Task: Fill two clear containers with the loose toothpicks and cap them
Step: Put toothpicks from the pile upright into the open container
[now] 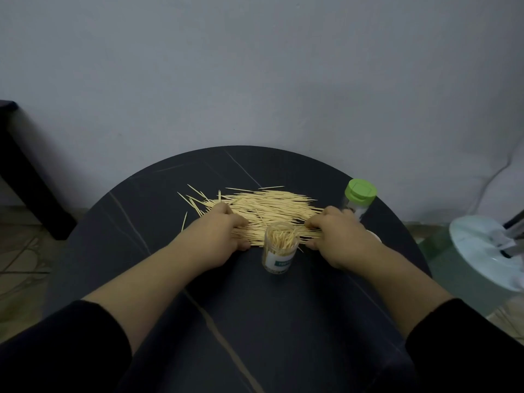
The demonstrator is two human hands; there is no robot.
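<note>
Two hands clamp the loose toothpicks [263, 208]
Left hand [224, 232] and right hand [338, 235] curl round opposite ends of the heap on the bench [127, 222], behind an uncapped, filled container [280, 251].

The loose toothpicks [269, 208] lie in a wide pale heap on the dark worktop [283, 321], mostly running side to side. Just in front of it an open clear container [280, 251] stands upright, uncapped and packed with toothpicks. A second clear container [360, 209], wearing a green cap [360, 190], stands upright at the heap's right end.
</note>
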